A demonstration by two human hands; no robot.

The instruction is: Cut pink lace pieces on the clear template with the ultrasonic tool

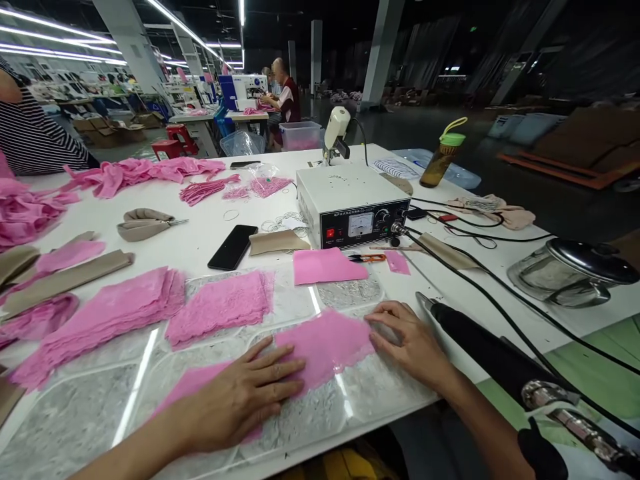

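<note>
A thin pink fabric piece [330,347] with one scalloped edge lies on the glossy clear mat [95,407] before me. My left hand [235,400] rests flat on its left side, fingers stretched out. At the piece's right edge, my right hand [413,343] pinches the cloth between thumb and fingertips. Another pink fabric piece [195,383] shows partly from under my left hand. Two stacks of pink lace pieces, a near-left stack [115,313] and a smaller stack [223,303], lie beyond. A plain pink piece [325,267] lies above, beside orange-handled snips [367,258].
A white control box [355,193] with a dial stands at the back. To the right are a black pen-like cutting tool [480,340], trailing cables, a lidded glass pot [565,273] and a bottle [443,160]. A phone [233,247] lies left of centre. People sit farther off.
</note>
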